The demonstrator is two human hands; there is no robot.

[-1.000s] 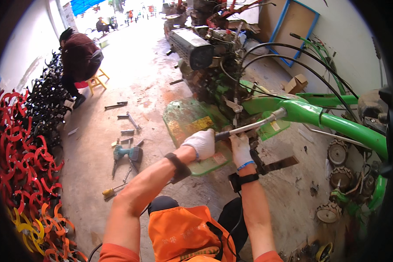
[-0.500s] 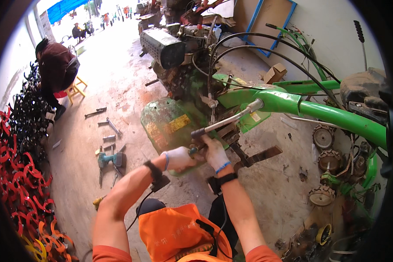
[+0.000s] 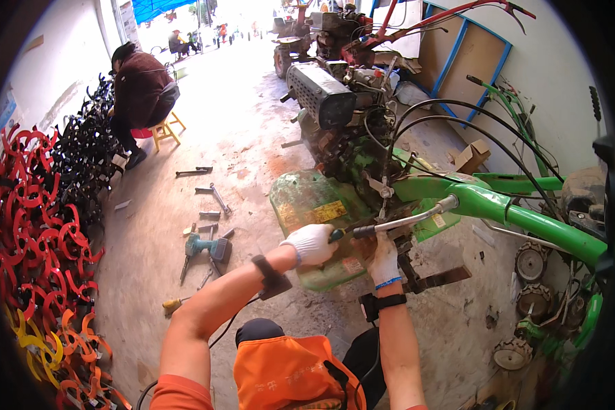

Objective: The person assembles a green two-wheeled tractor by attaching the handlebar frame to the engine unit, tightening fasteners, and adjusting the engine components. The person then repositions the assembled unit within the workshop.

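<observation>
My left hand (image 3: 312,244), in a white knit glove, is closed around a tool with a dark green handle (image 3: 337,235); its other end is hidden. That handle sits close to the black grip of a metal lever (image 3: 410,224) on a green walking tractor (image 3: 488,201). Just under the lever is my gloved right hand (image 3: 383,263), its fingers reaching up among the machine's parts and mostly hidden by the lever. Beneath both hands spreads a worn green guard (image 3: 307,199) with yellow labels. A dark flat metal bar (image 3: 444,277) sticks out right of my right hand.
On the floor at left lie a teal cordless power tool (image 3: 208,247), several wrenches (image 3: 220,198) and a yellow-handled tool (image 3: 173,305). Red curved blades (image 3: 41,225) and black ones are heaped along the left wall. A person (image 3: 143,92) sits bent on a yellow stool. Wheels (image 3: 530,261) stand at right.
The view has swung left, so the scene sits farther right and lower. My left hand has risen with the green-handled tool toward the lever's grip. My right hand stays under the lever.
</observation>
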